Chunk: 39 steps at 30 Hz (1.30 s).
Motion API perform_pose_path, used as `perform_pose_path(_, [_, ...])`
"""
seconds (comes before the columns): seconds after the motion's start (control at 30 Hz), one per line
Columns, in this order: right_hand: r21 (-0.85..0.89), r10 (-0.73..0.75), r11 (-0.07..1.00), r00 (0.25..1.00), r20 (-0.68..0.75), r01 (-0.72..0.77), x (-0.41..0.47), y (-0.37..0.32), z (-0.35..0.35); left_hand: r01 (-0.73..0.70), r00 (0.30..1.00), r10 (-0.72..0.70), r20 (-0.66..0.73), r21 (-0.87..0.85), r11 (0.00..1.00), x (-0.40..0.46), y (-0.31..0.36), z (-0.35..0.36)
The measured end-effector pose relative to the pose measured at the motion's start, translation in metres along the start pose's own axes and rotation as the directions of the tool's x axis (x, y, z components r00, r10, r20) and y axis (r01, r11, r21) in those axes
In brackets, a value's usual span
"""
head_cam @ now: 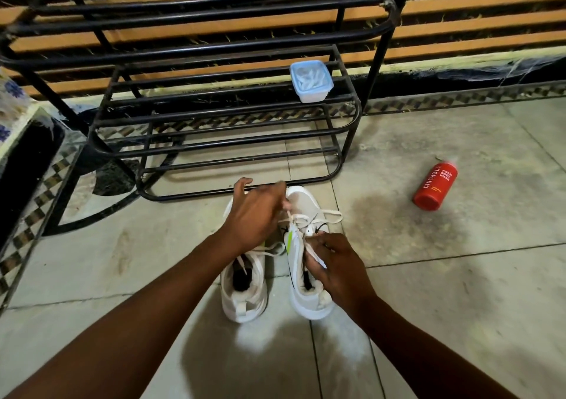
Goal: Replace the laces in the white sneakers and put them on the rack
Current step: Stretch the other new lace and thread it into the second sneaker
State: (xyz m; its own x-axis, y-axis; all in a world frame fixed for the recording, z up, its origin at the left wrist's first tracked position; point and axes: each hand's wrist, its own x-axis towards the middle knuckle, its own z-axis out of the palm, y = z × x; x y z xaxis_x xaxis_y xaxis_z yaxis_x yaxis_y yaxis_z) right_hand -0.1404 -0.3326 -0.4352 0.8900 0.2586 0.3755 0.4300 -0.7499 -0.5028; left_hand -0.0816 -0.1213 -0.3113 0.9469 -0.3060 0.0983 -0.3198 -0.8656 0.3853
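Two white sneakers stand side by side on the floor, toes toward the rack. The left sneaker is partly covered by my left arm. The right sneaker has a green stripe and a loose white lace looping over its front. My left hand pinches a strand of that lace above the toe area. My right hand grips the tongue and collar of the right sneaker. The black metal rack stands just beyond the shoes.
A lidded blue plastic box sits on the rack's upper shelf at its right end. A red foam body wash bottle lies on the tiled floor to the right. A larger black frame rises behind.
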Motion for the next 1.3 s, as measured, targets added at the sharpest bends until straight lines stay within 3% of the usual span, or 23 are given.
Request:
perform_pose_path(0.03, [-0.005,-0.008,1.000,1.000,0.004,0.008,0.000,0.000,-0.001,0.080,0.994,-0.097,-0.048,-0.272,0.959,-0.003,0.000,0.000])
perform_pose_path(0.1, [-0.019,-0.022,1.000,1.000,0.004,0.022,-0.001,0.000,-0.002,0.171,0.949,-0.310,-0.055,-0.736,0.655,-0.005,0.005,-0.007])
perform_pose_path(0.17, [-0.035,-0.035,0.999,0.999,-0.001,0.035,0.000,-0.003,-0.003,0.130,0.916,-0.398,-0.055,-0.897,0.423,-0.001,0.008,-0.022])
perform_pose_path(0.2, [-0.051,-0.046,0.998,0.999,-0.007,0.046,0.001,-0.004,-0.004,0.110,0.897,-0.436,-0.072,-0.919,0.377,0.001,0.008,-0.032])
perform_pose_path(0.23, [-0.072,-0.061,0.996,0.998,-0.016,0.060,0.001,-0.005,-0.004,0.088,0.887,-0.451,-0.100,-0.922,0.378,0.004,0.007,-0.042])
perform_pose_path(0.3, [-0.111,-0.083,0.991,0.996,-0.026,0.079,0.004,-0.006,-0.004,0.041,0.900,-0.363,-0.240,-0.784,0.619,0.006,0.001,-0.062])
perform_pose_path(0.37, [-0.127,-0.078,0.989,0.997,-0.025,0.074,0.006,-0.006,-0.005,-0.009,0.924,-0.166,-0.344,-0.456,0.890,0.006,-0.004,-0.081])
perform_pose_path(0.43, [-0.131,-0.067,0.989,0.997,-0.023,0.063,0.006,-0.007,-0.005,-0.061,0.930,-0.031,-0.367,-0.236,0.970,0.007,-0.003,-0.097])
perform_pose_path(0.53, [-0.128,-0.072,0.989,0.997,-0.033,0.067,0.005,-0.006,-0.004,-0.067,0.906,0.041,-0.422,-0.047,0.997,0.010,-0.004,-0.115])
perform_pose_path(0.7, [-0.122,-0.056,0.991,0.996,-0.066,0.048,0.003,-0.006,-0.002,-0.069,0.925,0.082,-0.370,0.049,0.996,0.001,-0.005,-0.119])
perform_pose_path(0.83, [-0.126,-0.048,0.991,0.997,-0.055,0.041,0.003,-0.006,-0.002,0.018,0.953,0.011,-0.302,0.093,0.996,-0.004,0.003,-0.121])
perform_pose_path(0.93, [-0.110,-0.026,0.994,0.998,-0.048,0.021,0.004,-0.008,-0.003,0.154,0.966,-0.118,-0.232,0.146,0.977,-0.006,0.006,-0.120])
perform_pose_path(1.03, [-0.072,0.002,0.997,1.000,-0.021,-0.003,0.004,-0.008,-0.004,0.337,0.935,-0.353,0.024,0.242,0.910,-0.012,0.008,-0.112])
perform_pose_path(1.1, [-0.049,0.006,0.999,1.000,0.004,-0.006,0.005,-0.006,-0.006,0.313,0.880,-0.396,0.263,0.308,0.898,-0.021,0.007,-0.097])
perform_pose_path(1.2, [-0.043,-0.014,0.999,0.999,0.032,0.016,0.006,-0.005,-0.009,0.262,0.831,-0.312,0.461,0.171,0.950,-0.030,-0.002,-0.073])
perform_pose_path(1.3, [-0.051,-0.017,0.998,0.998,0.062,0.020,0.008,-0.005,-0.011,0.232,0.901,-0.208,0.380,-0.016,0.973,-0.029,-0.004,-0.053])
